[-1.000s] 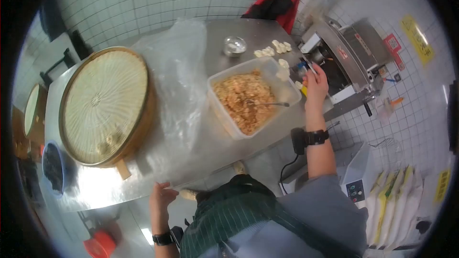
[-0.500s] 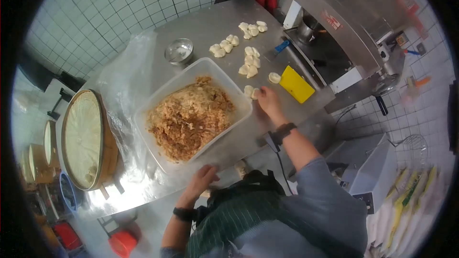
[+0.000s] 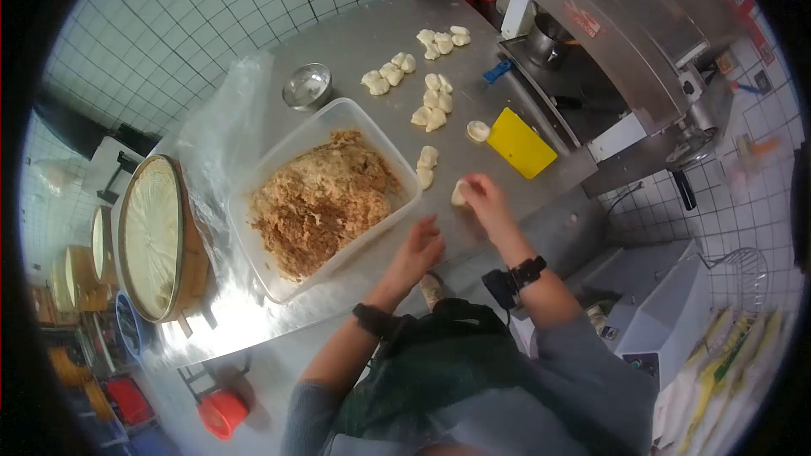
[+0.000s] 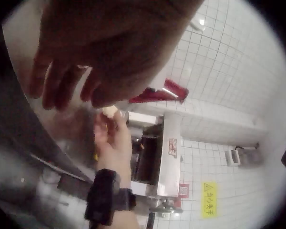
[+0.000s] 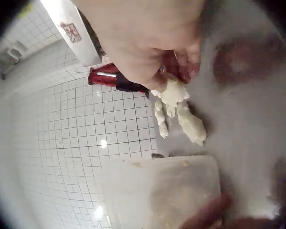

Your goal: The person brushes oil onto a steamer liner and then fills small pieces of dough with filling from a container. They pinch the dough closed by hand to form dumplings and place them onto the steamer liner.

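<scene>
My right hand [image 3: 490,205] pinches a small pale dough piece [image 3: 459,195] between thumb and fingers, close over the steel table's front part. In the right wrist view, white dough [image 5: 170,91] shows at its fingertips. My left hand [image 3: 418,249] hovers by the front right corner of the plastic tub [image 3: 389,224], fingers relaxed and holding nothing. Brownish minced filling [image 3: 317,203] is heaped inside the tub. Two dough pieces [image 3: 427,167] lie beside the tub's right wall. Farther back are more clusters of dough [image 3: 433,101], and one round piece [image 3: 478,131] sits by a yellow scraper [image 3: 519,145].
A metal bowl [image 3: 307,86] stands behind the tub, and crumpled plastic sheeting [image 3: 215,143] lies to its left. At the left end is a large round bamboo steamer [image 3: 154,236]. A steel machine [image 3: 625,59] borders the right side, with a blue-handled tool [image 3: 497,72] next to it.
My right hand came from beside the machine to the dough by the tub, then drew a piece toward me. My left hand rose from the table's front edge, moving right toward it.
</scene>
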The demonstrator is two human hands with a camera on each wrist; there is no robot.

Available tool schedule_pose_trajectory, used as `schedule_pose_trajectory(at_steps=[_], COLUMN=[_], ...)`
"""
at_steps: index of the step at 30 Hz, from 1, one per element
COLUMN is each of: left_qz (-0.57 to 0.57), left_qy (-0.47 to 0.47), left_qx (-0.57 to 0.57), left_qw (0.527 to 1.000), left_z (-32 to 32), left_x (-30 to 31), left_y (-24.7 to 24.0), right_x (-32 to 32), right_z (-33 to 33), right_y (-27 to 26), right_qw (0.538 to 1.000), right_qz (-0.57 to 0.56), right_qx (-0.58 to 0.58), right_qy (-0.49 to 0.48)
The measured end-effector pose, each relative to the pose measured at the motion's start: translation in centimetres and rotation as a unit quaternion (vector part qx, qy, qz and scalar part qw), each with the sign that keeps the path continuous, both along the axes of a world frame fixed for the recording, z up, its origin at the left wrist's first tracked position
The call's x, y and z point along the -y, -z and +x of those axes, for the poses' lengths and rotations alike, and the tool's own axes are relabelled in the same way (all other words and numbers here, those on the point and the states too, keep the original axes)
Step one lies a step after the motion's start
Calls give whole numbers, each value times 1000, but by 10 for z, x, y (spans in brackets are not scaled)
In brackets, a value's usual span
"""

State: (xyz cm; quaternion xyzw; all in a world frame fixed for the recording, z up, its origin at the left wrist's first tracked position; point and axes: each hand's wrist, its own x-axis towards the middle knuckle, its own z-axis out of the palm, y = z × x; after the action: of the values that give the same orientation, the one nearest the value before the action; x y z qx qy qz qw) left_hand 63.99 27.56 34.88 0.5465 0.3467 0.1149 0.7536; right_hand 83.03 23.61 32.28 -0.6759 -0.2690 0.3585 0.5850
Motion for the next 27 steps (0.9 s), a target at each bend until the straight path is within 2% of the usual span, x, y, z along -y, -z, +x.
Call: schedule_pose_trajectory(at_steps=[1, 3, 5, 7, 11, 13, 14, 15, 16, 17, 18, 19, 20, 22, 25, 27], left_qz=[0, -6, -34, -69, -78, -61, 17, 95, 95, 190, 283, 283, 316, 350, 327, 257], left_qy=[-27, -56, -10, -22, -51, -68, -61, -54, -55, -53, -50, -50, -42, -33, -63, -57], left_qx=[21, 39, 103, 100, 2, -35, -94, -152, -152, -174, -195, -196, -215, -234, -218, -135], left_qw=[999, 998, 994, 992, 996, 995, 994, 982, 982, 965, 938, 938, 923, 906, 917, 955], left_z=[10, 21, 29, 33, 42, 46, 49, 51, 51, 52, 51, 50, 48, 47, 47, 54], left_x=[0, -3, -9, -9, -8, -8, -8, -8, -8, -9, -8, -7, -7, -6, -9, -7], left_y=[0, 5, 10, 16, 32, 33, 30, 28, 34, 42, 48, 42, 36, 28, 25, 31], right_x=[6, 21, 31, 38, 43, 44, 45, 46, 45, 48, 53, 58, 63, 74, 78, 78], right_z=[-4, -15, -22, -26, -25, -22, -20, -18, -17, -15, -14, -14, -16, -22, -25, -26], right_y=[-2, -2, -9, -17, -6, 10, 14, 17, 14, 9, 4, -1, 2, 8, 11, 15], right_qw=[1000, 996, 996, 996, 997, 993, 993, 984, 970, 970, 932, 879, 879, 777, 786, 787], right_qz=[-1, 31, 24, 1, -41, -45, -46, -43, -39, -38, -14, 10, 10, -13, -34, -18], right_qx=[0, -20, -2, -52, -21, 93, 92, 164, 236, 236, 352, 462, 461, 581, 569, 571], right_qy=[-1, -85, -87, -79, -62, -50, -50, -47, -44, -45, -84, -121, -121, -241, -241, -231])
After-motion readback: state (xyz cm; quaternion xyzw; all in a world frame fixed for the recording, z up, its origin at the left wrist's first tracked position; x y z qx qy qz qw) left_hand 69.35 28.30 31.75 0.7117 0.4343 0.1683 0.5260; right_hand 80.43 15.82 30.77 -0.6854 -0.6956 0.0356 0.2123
